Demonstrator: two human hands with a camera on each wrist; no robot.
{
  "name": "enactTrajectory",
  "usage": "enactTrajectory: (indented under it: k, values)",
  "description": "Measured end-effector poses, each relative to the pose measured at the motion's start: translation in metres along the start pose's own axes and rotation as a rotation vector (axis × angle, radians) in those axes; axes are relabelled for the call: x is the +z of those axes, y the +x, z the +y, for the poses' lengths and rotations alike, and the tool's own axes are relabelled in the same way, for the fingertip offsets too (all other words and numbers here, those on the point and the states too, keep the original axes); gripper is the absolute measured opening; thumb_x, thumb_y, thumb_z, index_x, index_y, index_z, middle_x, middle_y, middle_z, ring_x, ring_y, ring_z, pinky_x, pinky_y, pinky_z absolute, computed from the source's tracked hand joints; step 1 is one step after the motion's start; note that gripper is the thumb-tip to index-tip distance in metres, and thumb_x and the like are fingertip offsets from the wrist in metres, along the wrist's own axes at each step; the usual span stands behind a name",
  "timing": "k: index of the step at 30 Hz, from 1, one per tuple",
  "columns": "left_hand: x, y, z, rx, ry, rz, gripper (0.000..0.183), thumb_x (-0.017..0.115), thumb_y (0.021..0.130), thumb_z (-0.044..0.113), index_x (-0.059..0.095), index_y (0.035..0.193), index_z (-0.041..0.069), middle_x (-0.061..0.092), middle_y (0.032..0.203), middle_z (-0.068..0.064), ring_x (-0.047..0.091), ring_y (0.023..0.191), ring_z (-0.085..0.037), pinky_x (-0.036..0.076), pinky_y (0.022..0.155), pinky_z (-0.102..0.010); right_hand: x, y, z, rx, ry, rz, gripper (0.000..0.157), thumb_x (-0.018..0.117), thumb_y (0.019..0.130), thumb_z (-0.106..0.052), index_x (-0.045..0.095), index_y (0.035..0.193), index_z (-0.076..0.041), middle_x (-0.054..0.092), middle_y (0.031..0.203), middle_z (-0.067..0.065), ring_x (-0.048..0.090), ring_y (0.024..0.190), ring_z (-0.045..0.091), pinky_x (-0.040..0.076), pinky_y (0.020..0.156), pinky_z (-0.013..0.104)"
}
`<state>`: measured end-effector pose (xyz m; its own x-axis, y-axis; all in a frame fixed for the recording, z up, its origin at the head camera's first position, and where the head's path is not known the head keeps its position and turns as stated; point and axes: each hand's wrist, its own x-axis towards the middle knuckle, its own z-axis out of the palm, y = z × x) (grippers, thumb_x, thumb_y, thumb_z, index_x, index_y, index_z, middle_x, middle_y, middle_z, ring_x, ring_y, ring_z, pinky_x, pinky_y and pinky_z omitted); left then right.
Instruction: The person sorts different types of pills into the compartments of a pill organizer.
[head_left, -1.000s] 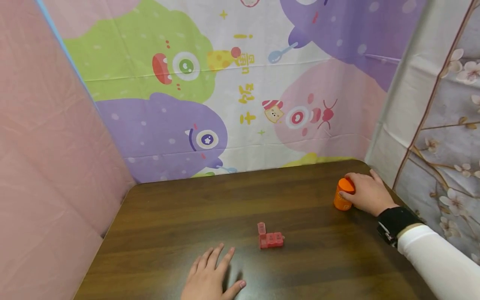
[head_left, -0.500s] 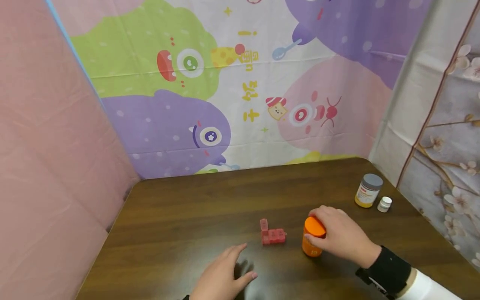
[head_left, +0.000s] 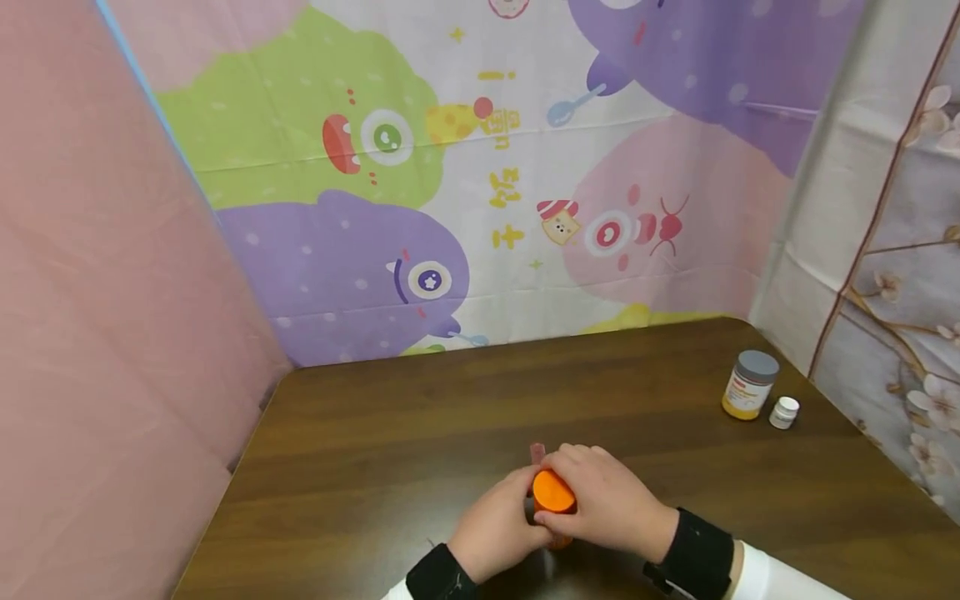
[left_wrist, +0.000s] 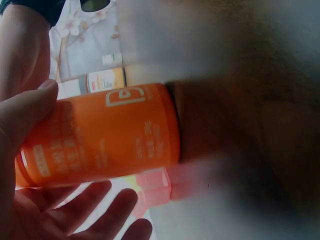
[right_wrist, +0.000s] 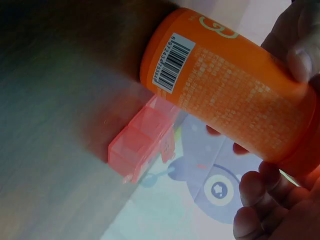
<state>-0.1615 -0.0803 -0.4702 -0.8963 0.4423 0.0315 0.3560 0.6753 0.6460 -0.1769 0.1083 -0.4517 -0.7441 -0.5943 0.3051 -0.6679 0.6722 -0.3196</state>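
An orange screw-cap bottle stands upright between my two hands in the head view. My right hand grips it near the top, thumb on the near side and fingers on the far side. My left hand is at its left side. In the left wrist view the left thumb lies along the bottle, while the fingers extend rather straight and spread beyond its far side. A barcode faces the right wrist camera. Behind the hands is a pink pill organizer, mostly hidden in the head view, with one lid raised.
At the right of the brown table stand a grey-lidded jar and a small white bottle. A cartoon-print curtain hangs behind the table. Pink cloth borders the left, floral cloth the right.
My right hand has brought the orange bottle from the far right to the front middle, uncovering the jar and small white bottle. My left hand has moved right to the orange bottle's side.
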Motion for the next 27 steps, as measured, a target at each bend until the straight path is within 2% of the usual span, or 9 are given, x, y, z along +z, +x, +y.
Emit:
enactTrajectory:
  k: [4,11,18,27]
  values:
    - [0.0016,0.0037,0.0011,-0.021,-0.071,-0.009,0.051,0.081,0.072,0.045,0.06,0.113,0.025,0.063,0.099,0.013,0.056,0.081,-0.004,0.053,0.077,-0.033,0.0018,0.0011,-0.001,0.004,0.017,0.0,0.04,0.069,0.08,-0.057,0.06,0.103,-0.025,0.049,0.081,-0.015,0.044,0.072,0.005,0.042,0.071,0.03]
    - [0.0021,0.0046,-0.0002,-0.07,-0.119,0.004,0.05,0.081,0.072,0.047,0.059,0.109,0.022,0.061,0.093,0.013,0.055,0.074,-0.005,0.052,0.073,-0.031,-0.0002,0.0031,0.001,-0.009,-0.034,-0.002,0.046,0.061,0.082,-0.065,0.063,0.103,-0.025,0.05,0.081,-0.015,0.043,0.073,0.006,0.042,0.071,0.029]
    - [0.001,0.0062,-0.0027,-0.051,-0.174,-0.007,0.042,0.08,0.074,0.046,0.063,0.108,0.027,0.065,0.094,0.016,0.057,0.077,-0.004,0.052,0.074,-0.032,-0.0015,0.0037,0.0012,0.001,-0.001,-0.027,0.037,0.065,0.085,-0.056,0.063,0.102,-0.024,0.054,0.081,-0.015,0.045,0.071,0.006,0.043,0.07,0.03]
    - [0.0025,0.0063,-0.0043,-0.106,-0.215,-0.031,0.039,0.08,0.075,0.044,0.064,0.109,0.033,0.066,0.1,0.018,0.058,0.083,-0.003,0.053,0.077,-0.035,0.0014,0.0049,0.0053,-0.081,-0.01,-0.038,0.032,0.064,0.088,-0.052,0.062,0.102,-0.025,0.048,0.079,-0.017,0.042,0.071,0.005,0.039,0.066,0.026]
